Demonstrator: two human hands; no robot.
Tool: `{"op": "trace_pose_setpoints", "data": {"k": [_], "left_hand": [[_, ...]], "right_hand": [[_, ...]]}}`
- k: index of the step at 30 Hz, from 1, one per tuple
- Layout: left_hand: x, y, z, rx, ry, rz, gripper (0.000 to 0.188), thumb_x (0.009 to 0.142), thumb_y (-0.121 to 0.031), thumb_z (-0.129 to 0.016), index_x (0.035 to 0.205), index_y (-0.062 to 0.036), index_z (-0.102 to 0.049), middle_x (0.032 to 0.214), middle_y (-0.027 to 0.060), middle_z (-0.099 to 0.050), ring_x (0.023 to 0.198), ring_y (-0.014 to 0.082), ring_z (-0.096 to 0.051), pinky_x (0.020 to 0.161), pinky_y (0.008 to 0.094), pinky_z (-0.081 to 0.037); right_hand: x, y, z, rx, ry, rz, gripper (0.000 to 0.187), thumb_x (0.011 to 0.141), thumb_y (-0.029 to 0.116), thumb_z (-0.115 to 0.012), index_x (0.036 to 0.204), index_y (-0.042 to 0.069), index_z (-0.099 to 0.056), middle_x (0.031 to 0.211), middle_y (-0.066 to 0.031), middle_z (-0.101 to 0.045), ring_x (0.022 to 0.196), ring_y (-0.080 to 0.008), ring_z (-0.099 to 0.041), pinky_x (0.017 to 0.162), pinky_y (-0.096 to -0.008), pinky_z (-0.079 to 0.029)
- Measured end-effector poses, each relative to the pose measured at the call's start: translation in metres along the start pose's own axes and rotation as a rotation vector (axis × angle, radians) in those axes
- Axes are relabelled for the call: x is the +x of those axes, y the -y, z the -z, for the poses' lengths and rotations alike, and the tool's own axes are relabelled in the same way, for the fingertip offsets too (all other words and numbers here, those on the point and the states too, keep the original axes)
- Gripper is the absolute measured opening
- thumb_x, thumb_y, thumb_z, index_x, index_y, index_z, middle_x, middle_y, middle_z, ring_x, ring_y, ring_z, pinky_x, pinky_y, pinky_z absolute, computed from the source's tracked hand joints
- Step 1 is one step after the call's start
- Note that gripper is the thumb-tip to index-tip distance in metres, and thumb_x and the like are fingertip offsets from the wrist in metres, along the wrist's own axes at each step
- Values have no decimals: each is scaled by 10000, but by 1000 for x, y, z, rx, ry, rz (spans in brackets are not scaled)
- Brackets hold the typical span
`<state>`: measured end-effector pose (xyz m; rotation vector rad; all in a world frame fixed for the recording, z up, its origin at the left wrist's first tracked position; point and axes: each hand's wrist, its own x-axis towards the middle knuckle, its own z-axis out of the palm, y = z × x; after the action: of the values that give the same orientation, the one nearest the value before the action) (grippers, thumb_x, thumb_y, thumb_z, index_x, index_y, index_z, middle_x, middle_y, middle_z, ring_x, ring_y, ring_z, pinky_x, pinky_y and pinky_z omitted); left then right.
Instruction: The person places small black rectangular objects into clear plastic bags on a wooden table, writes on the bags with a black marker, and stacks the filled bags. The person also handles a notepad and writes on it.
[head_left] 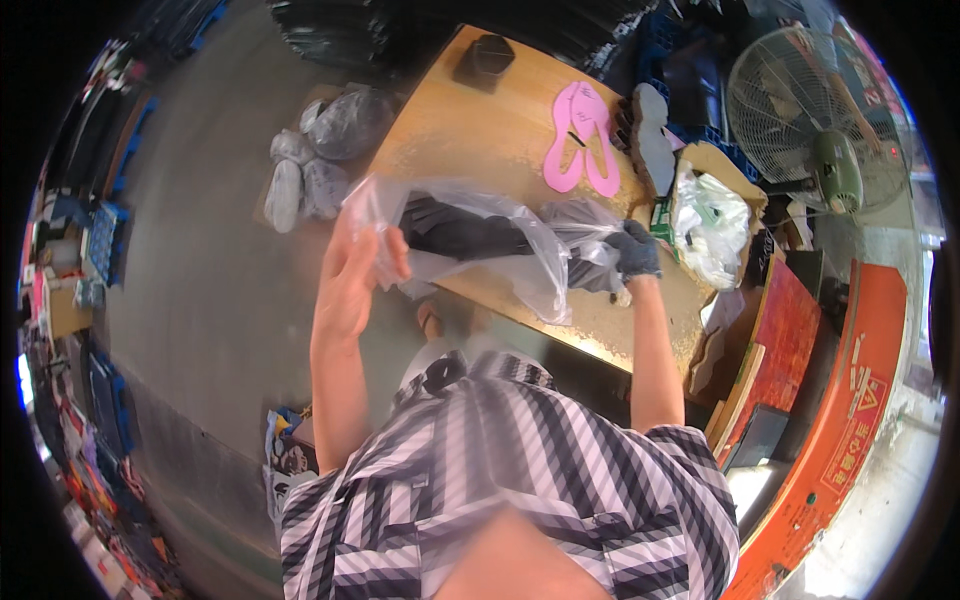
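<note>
A clear plastic bag point(545, 245) is stretched between my two hands over the near edge of the wooden table. Dark, flat, layered pieces point(465, 230) lie inside it; their exact kind I cannot make out. My bare left hand point(362, 265) grips the bag's left end, the film draped over its fingers. At the other end, my right hand point(635, 250), in a dark glove, is closed on the bunched plastic. Beyond the bag, pink insole-shaped cutouts point(563, 150) lie flat on the table point(480, 130), with a small dark object on them.
A black cup-like container point(490, 57) stands at the table's far end. Grey sole-shaped pieces point(652, 140) and a carton of plastic bags point(712, 215) sit at the right, by a fan point(835, 165). Stuffed bags point(320, 150) rest on the floor left; an orange beam point(850, 400) curves right.
</note>
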<state>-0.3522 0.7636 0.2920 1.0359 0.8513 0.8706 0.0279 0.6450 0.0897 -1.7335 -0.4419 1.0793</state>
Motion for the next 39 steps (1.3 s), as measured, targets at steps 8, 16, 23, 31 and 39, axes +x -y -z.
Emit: {"op": "trace_pose_setpoints", "data": {"k": [8, 16, 23, 31, 39], "left_hand": [[3, 12, 8, -153, 19, 45, 433, 977, -268, -475, 1353, -73, -385, 840, 55, -580, 670, 148, -576, 614, 285, -482], [-1, 12, 15, -5, 39, 49, 446, 962, -286, -513, 1346, -75, -427, 821, 40, -573, 662, 126, -559, 605, 260, -462], [-25, 13, 42, 538, 28, 155, 487, 909, -235, -561, 1380, -194, -444, 702, 23, -562, 632, 107, -505, 659, 267, -439], [-37, 25, 36, 136, 103, 136, 471, 953, -120, -494, 1409, -103, -378, 710, -4, -529, 651, 76, -512, 634, 237, -430], [-24, 21, 40, 45, 85, 46, 489, 908, -132, -546, 1380, -82, -428, 831, 31, -590, 727, 90, -528, 708, 241, -433]], "right_hand": [[-129, 205, 3, 167, -25, 517, 374, 671, 63, -599, 1035, -12, -637, 879, -55, -649, 777, -157, -597, 698, -263, -476], [-144, 218, -76, 556, 121, 240, 266, 812, 12, -550, 1075, -10, -586, 904, -106, -633, 775, -189, -630, 679, -257, -508], [-87, 131, -200, 541, 352, -292, 172, 903, 148, -486, 1009, 49, -579, 944, -81, -632, 842, -205, -623, 743, -368, -531], [-32, 37, -257, -56, 411, 138, 185, 788, 33, -640, 971, 20, -661, 888, -65, -666, 739, -181, -631, 670, -295, -513], [-36, 91, -220, -762, 434, 265, 312, 789, 162, -674, 1033, -30, -648, 913, -84, -689, 775, -203, -654, 731, -319, -517]]}}
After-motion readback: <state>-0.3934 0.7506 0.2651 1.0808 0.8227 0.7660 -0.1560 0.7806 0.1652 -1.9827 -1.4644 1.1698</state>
